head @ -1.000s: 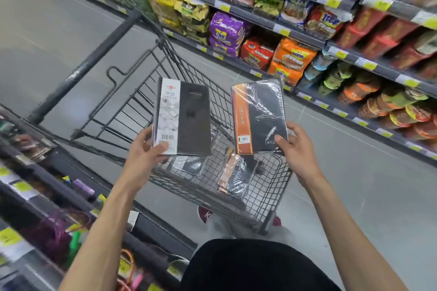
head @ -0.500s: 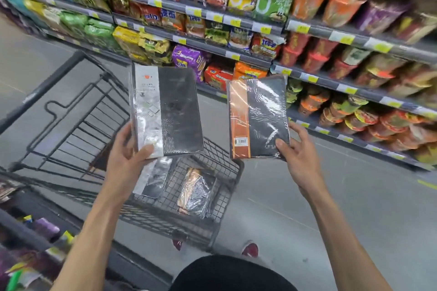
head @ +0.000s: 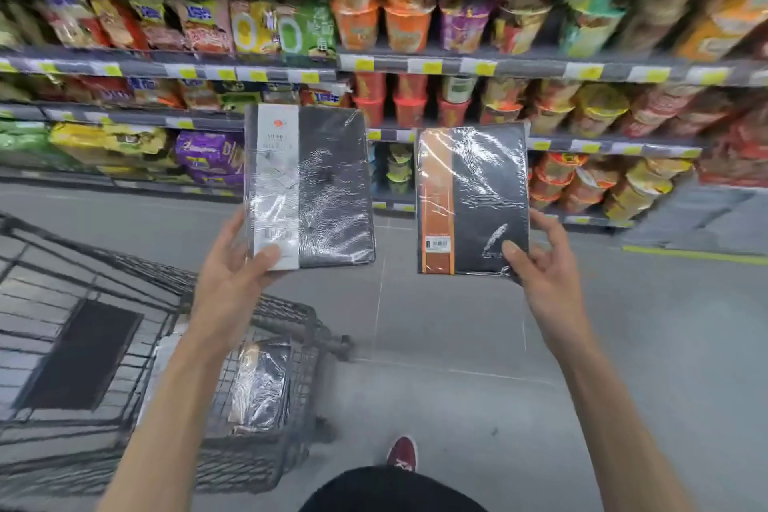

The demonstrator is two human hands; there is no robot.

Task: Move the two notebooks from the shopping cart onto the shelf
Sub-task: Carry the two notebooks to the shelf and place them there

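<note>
Filling the whole upper half of the view, the store shelf [head: 540, 66] ran across in several tiers, its front rails dotted with yellow price tags. Bagged snack packets [head: 208, 29] crowded its left bays and stacked cups [head: 399, 25] its right, all blurred. Below it lay the grey floor [head: 457, 324]. The wire shopping cart [head: 137, 266] stood at lower left, its near right corner under the left forearm. A dark flat panel [head: 83, 353] lay toward the cart's left side, and a plastic-wrapped packet [head: 259, 387] rested against the cart's right wall.

Both task notebooks were out of the cart and up in the air before the shelf, touching neither. The white-banded notebook [head: 316, 187], black with a pale strip down its left edge and shiny wrap, stood upright on the left. The orange-banded notebook [head: 478, 200], black with an orange strip down its left edge, stood upright just beside it on the right, a gap between the two.

The left hand [head: 232, 274] pinched the white-banded notebook at its lower left corner, thumb [head: 266, 254] on the front cover and fingers behind. The right hand [head: 544, 274] pinched the orange-banded notebook at its lower right corner, thumb on the front and fingers curled round the right edge. A red shoe [head: 402, 453] showed on the floor at the bottom, above a dark garment [head: 390, 491].
</note>
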